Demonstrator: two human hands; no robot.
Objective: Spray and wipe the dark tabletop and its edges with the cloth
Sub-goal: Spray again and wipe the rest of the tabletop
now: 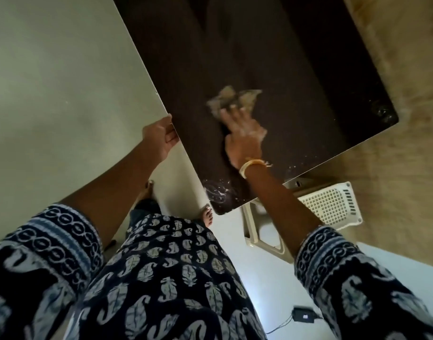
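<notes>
A dark tabletop (272, 69) fills the upper middle of the view, seen from above at a slant, its pale thin edge running down toward the person. Pale floor lies to the left of the tabletop and a tan wood-patterned surface to its right. The person's dark blue tunic with pale leaf print (166, 278) is below the tabletop's near corner, with bare toes showing beside that corner. A white perforated plastic stool (331, 207) stands partly under the tabletop's near right edge. The right hand (245, 136) lies on the tabletop near its middle, fingers spread flat and pressing a crumpled beige cloth (232, 98) against the surface; a pale bangle circles the wrist. The left hand (160, 136) grasps the tabletop's left edge, fingers curled around it. White spray droplets (216, 191) speckle the tabletop at the near corner. A small black adapter (305, 314) with a cord lies on the floor, well below the tabletop
</notes>
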